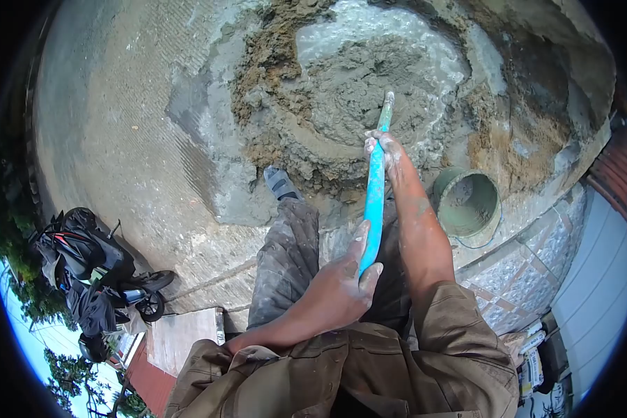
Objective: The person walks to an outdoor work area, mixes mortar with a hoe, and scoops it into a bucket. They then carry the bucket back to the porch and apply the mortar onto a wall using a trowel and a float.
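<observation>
A long blue handle [375,188] runs from near my body up to the wet grey mortar [355,83], where its far end shows pale and smeared. My left hand [341,285] is wrapped round the near end of the handle. Farther up, my right hand [385,143] grips the same handle, its fingers caked with grey mortar. The tool's head cannot be seen; it may be hidden in the mix. Whitish water [369,28] lies around the mortar's far side, with brown sand [261,76] along its left edge.
A mortar-stained bucket [467,202] stands right of my right forearm. My sandalled foot [281,182] is at the mix's near edge. A motorcycle [94,265] is parked at the left. Patterned stone paving [522,272] and bags [533,362] lie at the lower right.
</observation>
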### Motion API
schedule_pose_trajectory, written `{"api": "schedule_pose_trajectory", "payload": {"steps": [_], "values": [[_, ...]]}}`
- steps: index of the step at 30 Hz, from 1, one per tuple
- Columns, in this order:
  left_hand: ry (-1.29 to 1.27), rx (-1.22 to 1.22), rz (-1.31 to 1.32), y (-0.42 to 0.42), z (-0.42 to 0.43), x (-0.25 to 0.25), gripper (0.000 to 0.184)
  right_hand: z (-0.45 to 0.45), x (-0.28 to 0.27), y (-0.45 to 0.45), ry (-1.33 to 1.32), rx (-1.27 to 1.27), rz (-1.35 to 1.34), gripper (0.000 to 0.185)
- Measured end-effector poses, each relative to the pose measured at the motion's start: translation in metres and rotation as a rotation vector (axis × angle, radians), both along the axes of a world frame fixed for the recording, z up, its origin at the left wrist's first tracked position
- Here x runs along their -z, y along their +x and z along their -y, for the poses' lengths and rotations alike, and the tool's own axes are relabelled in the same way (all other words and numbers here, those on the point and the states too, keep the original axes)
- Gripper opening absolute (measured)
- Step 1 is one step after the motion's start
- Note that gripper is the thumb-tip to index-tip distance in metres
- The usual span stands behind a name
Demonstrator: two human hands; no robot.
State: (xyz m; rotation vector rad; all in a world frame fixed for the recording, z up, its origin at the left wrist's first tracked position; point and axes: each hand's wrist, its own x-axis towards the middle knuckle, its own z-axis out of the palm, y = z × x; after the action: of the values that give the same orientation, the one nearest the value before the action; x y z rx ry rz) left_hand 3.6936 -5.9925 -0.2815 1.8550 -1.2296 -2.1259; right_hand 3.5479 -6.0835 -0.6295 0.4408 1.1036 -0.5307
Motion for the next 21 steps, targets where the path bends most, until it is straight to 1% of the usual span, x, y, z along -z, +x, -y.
{"api": "schedule_pose_trajectory", "payload": {"steps": [1, 2, 3, 5, 7, 8, 11, 12, 15, 16, 18, 19, 21], "values": [[-0.055, -0.054, -0.115, -0.013, 0.004, -0.013, 0.047, 0.002, -0.013, -0.014, 0.027, 0.058, 0.075, 0.008], [-0.014, -0.004, -0.198, -0.025, 0.013, -0.029, 0.045, -0.001, -0.013, -0.032, 0.071, 0.161, 0.240, 0.007], [0.029, 0.051, -0.283, -0.038, 0.020, -0.044, 0.044, 0.001, -0.042, -0.045, 0.012, 0.198, 0.255, 0.007], [0.020, 0.075, -0.365, -0.068, 0.020, -0.064, 0.041, 0.002, -0.080, -0.069, 0.062, 0.347, 0.296, 0.007], [0.041, 0.146, -0.421, -0.094, 0.018, -0.086, 0.039, -0.004, -0.101, -0.097, 0.049, 0.419, 0.334, 0.007], [-0.151, 0.124, -0.404, -0.105, 0.012, -0.095, 0.038, -0.010, -0.112, -0.109, 0.046, 0.458, 0.353, 0.007], [-0.098, 0.183, -0.523, -0.130, -0.004, -0.127, 0.040, -0.036, -0.152, -0.151, 0.004, 0.600, 0.350, 0.009], [-0.074, 0.208, -0.544, -0.135, -0.007, -0.140, 0.042, -0.050, -0.161, -0.168, -0.016, 0.631, 0.435, 0.012], [-0.225, 0.094, -0.711, -0.151, -0.028, -0.171, 0.042, -0.083, -0.218, -0.211, -0.058, 0.718, 0.354, 0.013], [-0.245, 0.163, -0.698, -0.150, -0.032, -0.181, 0.041, -0.094, -0.240, -0.221, -0.066, 0.756, 0.246, 0.012], [-0.115, 0.297, -0.816, -0.143, -0.032, -0.194, 0.042, -0.122, -0.274, -0.240, -0.084, 0.825, 0.098, 0.008], [-0.051, 0.365, -0.869, -0.137, -0.031, -0.198, 0.042, -0.133, -0.287, -0.248, -0.094, 0.857, 0.027, 0.008], [0.044, 0.553, -0.824, -0.119, -0.019, -0.191, 0.041, -0.166, -0.293, -0.260, -0.095, 0.913, -0.071, 0.008]]}}
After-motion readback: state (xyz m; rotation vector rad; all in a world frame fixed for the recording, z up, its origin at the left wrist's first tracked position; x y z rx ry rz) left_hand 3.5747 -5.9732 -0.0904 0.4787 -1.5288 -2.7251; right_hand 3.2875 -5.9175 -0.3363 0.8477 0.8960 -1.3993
